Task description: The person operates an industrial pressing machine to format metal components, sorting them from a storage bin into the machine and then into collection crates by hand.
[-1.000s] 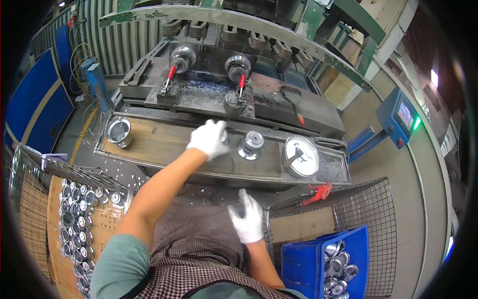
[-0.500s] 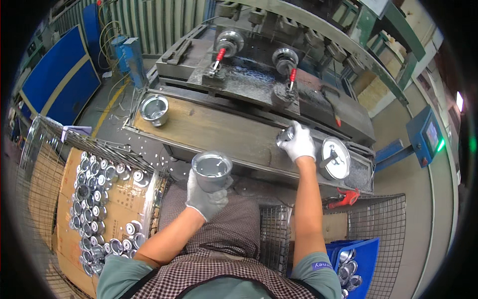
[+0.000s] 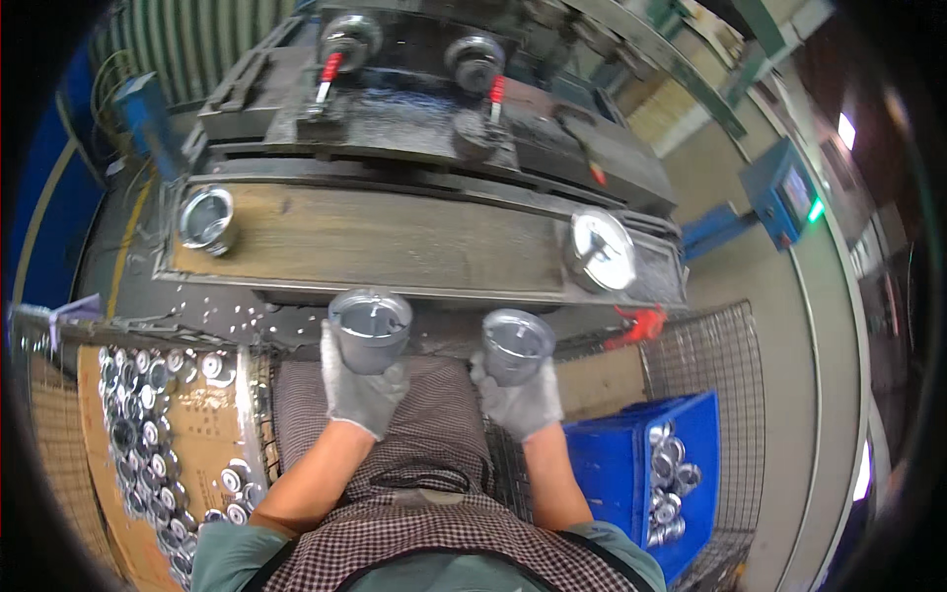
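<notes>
My gloved left hand [image 3: 363,397] is wrapped round a grey metal cup [image 3: 369,332] with a wide open top. A similar grey metal cup [image 3: 517,347] sits in my gloved right hand [image 3: 519,400], its fingers around the lower side. Both cups are held upright over my lap, apart from each other, just in front of the bench. At the left end of the wooden board [image 3: 395,237] stands another shiny metal cup [image 3: 208,219]. To the right, on the bench, is a round white-and-silver container [image 3: 600,250] with a dark handle-like piece across its top.
A machine with two round chucks [image 3: 473,63] and red-handled levers [image 3: 330,69] stands behind the board. Many metal parts [image 3: 148,434] lie on cardboard in a wire cage at left. A blue bin [image 3: 612,464] at right holds several more. A control screen [image 3: 789,192] is far right.
My right hand has come back from the bench toward my lap, bringing a metal cup. My left hand still holds its cup. The view has shifted right.
</notes>
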Available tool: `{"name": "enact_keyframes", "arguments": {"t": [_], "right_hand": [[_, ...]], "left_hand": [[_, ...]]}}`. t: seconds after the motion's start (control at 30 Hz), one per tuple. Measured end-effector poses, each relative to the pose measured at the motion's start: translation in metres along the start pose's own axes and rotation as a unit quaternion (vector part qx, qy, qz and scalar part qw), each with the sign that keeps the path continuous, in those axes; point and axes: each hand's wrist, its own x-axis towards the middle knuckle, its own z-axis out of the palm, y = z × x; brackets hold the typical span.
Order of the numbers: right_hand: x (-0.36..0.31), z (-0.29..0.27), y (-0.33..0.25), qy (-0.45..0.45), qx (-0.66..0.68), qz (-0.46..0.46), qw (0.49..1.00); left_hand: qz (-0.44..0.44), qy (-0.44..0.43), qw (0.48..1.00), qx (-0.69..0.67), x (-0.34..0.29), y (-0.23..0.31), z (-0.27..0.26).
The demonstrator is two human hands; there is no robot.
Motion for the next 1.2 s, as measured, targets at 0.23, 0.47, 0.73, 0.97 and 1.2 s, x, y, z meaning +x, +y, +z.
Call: {"name": "enact_keyframes", "arguments": {"t": [0.23, 0.47, 0.73, 0.97, 1.2], "right_hand": [[0.011, 0.011, -0.004, 0.02, 0.054, 0.132, 0.99], [-0.057, -0.043, -0.075, 0.148, -0.332, -0.334, 0.87], [-0.251, -0.178, -0.167, 0.712, -0.501, -0.269, 0.411], [-0.315, -0.299, -0.132, 0.759, -0.283, -0.032, 0.586], [-0.26, -0.157, -0.14, 0.525, -0.606, -0.271, 0.533]], "left_hand": [[-0.02, -0.048, 0.998, 0.041, -0.009, -0.011, -0.02], [0.006, 0.111, 0.984, 0.139, -0.004, -0.023, -0.023], [-0.154, 0.003, 0.976, 0.152, 0.033, -0.033, -0.082], [-0.227, -0.201, 0.933, 0.195, 0.055, -0.032, -0.13], [-0.091, -0.09, 0.935, 0.332, 0.049, -0.072, -0.058]]}}
